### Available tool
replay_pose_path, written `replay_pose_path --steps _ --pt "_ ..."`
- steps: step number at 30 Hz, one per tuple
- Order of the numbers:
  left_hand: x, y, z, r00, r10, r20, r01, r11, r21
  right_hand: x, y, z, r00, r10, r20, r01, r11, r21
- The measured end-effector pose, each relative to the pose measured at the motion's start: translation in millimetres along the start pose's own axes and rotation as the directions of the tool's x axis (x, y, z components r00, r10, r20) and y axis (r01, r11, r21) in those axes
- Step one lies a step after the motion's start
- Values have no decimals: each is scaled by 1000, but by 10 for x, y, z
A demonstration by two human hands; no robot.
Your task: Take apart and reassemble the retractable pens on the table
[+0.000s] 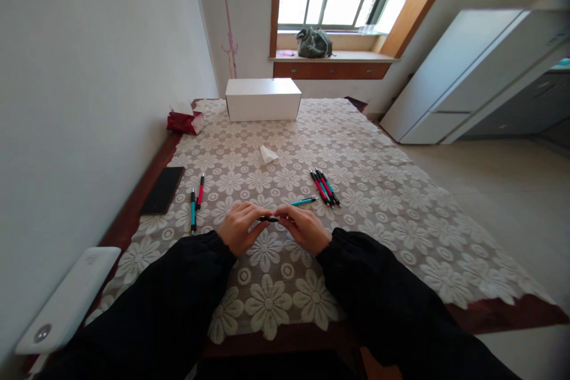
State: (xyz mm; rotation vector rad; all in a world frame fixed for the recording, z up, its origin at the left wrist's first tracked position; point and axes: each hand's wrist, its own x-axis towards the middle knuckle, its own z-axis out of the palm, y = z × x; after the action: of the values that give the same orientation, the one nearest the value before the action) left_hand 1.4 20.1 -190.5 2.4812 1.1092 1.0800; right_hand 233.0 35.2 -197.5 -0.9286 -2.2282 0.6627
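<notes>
At the table's (401, 202) left edge lie a white device (66, 303) and a dark phone (162, 190). Right of the phone, a teal pen (193, 209) and a red pen (200, 190) lie with their long axes running toward the far end. A tissue pack (184, 121) sits at the far left, a tissue poking from its top. The left hand (240, 227) and right hand (305, 228) meet over the table's near middle, both gripping a black pen (268, 219) by its ends; it lies level, pointing left to right. Just beyond the right hand, a teal pen (303, 201) runs left to right. A closed white box (262, 99) stands at the far end; its contents are hidden. To the right, a cluster of pens (325, 186) lies diagonally.
</notes>
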Motion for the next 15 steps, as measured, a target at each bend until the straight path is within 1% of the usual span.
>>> replay_pose_path --steps 4,7,11,13,15 --pt "-21 20 7 999 0 -44 -2 999 -46 -5 -23 -6 1000 -9 11 9 999 37" --pt "-35 -2 22 994 -54 -95 47 996 -74 4 -27 -47 999 0 -54 0 1000 -4" --pt "-30 -31 30 975 -132 -181 118 990 -83 28 -2 -122 987 18 -160 -36 994 -108" --pt "-22 -30 27 967 -152 -206 138 987 -80 37 16 -146 984 15 -176 -39 991 -131" --pt "-17 -21 22 968 -153 -200 138 987 -87 40 33 -151 986 6 -169 -28 992 -123"
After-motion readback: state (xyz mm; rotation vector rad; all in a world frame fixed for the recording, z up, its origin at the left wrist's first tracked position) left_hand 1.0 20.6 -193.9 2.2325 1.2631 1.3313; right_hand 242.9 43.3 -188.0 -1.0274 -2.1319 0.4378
